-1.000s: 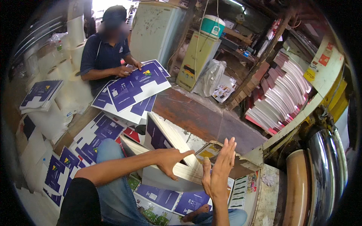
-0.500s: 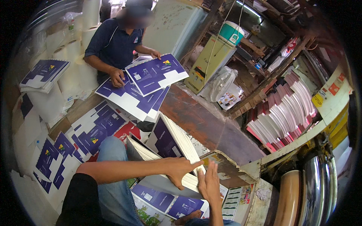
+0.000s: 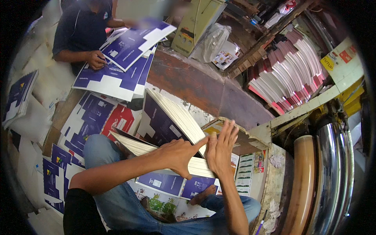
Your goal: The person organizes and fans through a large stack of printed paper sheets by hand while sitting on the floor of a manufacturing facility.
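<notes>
Two thick stacks of cream-edged boards stand in front of me in a V. The far stack [image 3: 176, 117] has a blue-and-white printed face; the near stack [image 3: 133, 147] lies under my left forearm. My left hand [image 3: 178, 156] reaches across from the left and spans the near stack at its right end, thumb on the near side and fingers toward the far one. Against the right ends of both stacks, my right hand [image 3: 221, 150] is pressed flat, fingers stretched upward. The left fingertips touch or nearly touch the right hand; I cannot tell which.
A co-worker's hand [image 3: 96, 60] rests on large blue-and-white sheets [image 3: 133, 49] at the far left. Printed sheets [image 3: 90, 117] cover the floor beside my knee. A low wooden board [image 3: 239, 137] stands right of the stacks, near metal rollers [image 3: 331, 176]. Pink-and-white bundles [image 3: 290, 74] fill a shelf.
My view has tilted down and to the right, so the scene sits further left and higher. My right hand has moved up along the stack ends; my left hand stays across the near stack.
</notes>
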A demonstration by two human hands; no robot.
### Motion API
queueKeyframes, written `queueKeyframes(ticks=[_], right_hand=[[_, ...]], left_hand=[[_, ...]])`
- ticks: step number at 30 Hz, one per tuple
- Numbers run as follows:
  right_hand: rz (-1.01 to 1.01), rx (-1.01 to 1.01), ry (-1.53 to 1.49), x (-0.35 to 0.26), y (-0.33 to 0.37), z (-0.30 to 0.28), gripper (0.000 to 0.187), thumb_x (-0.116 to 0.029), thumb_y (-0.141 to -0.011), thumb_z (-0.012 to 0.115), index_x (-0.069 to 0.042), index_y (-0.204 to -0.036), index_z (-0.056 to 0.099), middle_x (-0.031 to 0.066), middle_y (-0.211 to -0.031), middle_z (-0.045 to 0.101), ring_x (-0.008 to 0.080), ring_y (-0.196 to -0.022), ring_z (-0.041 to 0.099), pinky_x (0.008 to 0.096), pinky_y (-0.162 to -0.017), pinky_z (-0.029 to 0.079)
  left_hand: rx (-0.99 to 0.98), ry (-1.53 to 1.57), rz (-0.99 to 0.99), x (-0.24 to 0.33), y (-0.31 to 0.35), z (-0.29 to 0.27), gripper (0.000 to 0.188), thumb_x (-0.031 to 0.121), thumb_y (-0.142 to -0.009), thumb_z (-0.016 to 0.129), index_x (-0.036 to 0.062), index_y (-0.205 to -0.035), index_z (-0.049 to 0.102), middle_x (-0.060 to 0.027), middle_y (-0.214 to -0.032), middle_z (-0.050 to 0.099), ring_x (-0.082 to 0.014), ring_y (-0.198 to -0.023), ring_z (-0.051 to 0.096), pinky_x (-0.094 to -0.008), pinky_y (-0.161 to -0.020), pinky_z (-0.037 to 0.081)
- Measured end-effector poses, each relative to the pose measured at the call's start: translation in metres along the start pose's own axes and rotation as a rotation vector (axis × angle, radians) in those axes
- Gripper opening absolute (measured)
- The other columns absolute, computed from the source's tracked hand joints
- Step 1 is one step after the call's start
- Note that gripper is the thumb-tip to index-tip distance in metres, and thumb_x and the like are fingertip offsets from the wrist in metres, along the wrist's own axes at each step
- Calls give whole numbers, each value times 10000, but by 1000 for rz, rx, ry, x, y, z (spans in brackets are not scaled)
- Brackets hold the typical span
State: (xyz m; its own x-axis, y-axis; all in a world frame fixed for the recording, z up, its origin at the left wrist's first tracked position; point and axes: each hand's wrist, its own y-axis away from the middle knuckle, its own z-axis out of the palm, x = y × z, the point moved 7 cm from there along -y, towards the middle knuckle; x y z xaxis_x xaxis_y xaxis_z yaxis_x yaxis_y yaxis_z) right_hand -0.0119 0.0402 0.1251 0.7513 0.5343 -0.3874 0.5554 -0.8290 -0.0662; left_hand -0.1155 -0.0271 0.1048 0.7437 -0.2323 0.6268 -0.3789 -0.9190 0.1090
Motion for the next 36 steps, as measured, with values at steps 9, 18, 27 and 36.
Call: queueKeyframes(ticks=[9,18,27,36], right_hand=[[-97,212,-292,11,4,-46,682,-445,-1085,238,3,-1589,131,242,-1659,99,395,-1544,-47,526,-1227,-6],[8,568,-372,28,-45,-129,778,-452,-1011,391,27,-1579,161,240,-1641,189,357,-1526,170,461,-1241,105],[-260,-76,-201,5,17,3,704,-360,-1052,401,103,-1535,180,326,-1578,254,481,-1489,202,465,-1210,230],[264,126,-1525,73,-3,-3,778,-501,-1054,401,33,-1564,155,339,-1556,267,394,-1471,292,466,-1196,301]], left_hand=[[3,21,-34,-1,3,-2,1306,342,-544,868,-27,-1567,143,-282,-866,692,-444,-799,706,-459,-782,589],[-26,-27,-7,-2,-2,3,1353,407,-559,870,-34,-1571,88,-276,-818,696,-424,-779,716,-441,-744,593],[-22,-10,14,-5,-5,11,1364,366,-553,881,-46,-1571,72,-298,-920,675,-430,-877,686,-449,-788,552],[-56,-16,7,1,-1,7,1365,359,-572,877,-24,-1581,40,-308,-927,677,-434,-856,689,-436,-816,551]])
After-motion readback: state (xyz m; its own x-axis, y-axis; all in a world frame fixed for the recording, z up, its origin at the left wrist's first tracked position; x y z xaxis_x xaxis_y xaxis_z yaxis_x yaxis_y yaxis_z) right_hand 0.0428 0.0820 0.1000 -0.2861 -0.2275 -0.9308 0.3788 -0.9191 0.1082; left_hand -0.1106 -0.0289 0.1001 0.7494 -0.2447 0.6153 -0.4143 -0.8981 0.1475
